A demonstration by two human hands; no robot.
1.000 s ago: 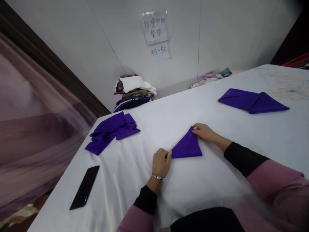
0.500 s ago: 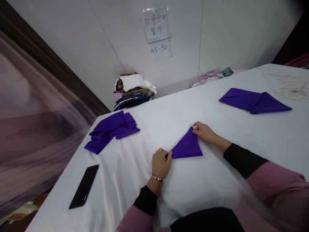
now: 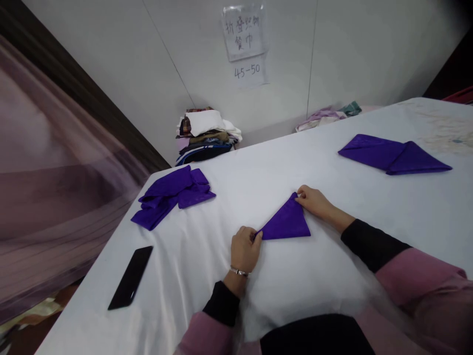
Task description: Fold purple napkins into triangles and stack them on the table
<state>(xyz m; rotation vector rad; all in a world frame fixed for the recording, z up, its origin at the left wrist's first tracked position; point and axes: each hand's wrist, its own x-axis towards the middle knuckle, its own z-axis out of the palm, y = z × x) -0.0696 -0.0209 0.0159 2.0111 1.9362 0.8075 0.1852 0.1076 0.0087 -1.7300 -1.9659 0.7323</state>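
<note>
A purple cloth napkin [image 3: 287, 221], folded into a triangle, lies on the white-covered surface [image 3: 236, 187] between my hands. My left hand [image 3: 246, 248], with a bracelet at the wrist, pinches its left corner between thumb and fingers. At the top corner, my right hand [image 3: 312, 201] grips the edge with thumb and fingertips. The napkin's lower right corner lies free. Off to the right are folded purple napkins [image 3: 391, 155], one partly over another or joined at a crease. Crumpled purple napkins [image 3: 172, 195] are heaped on the left.
A black phone-like slab [image 3: 131, 278] lies near the left edge. Stacked folded clothes [image 3: 207, 135] stand behind the far edge, and more cloth [image 3: 325, 117] lies farther right. Handwritten signs [image 3: 245, 32] hang on the wall. A sheer pink curtain [image 3: 55, 187] drapes at the left.
The view has shifted slightly. Both hands keep hold of the triangular napkin at the same corners, and its top corner now looks slightly bent over.
</note>
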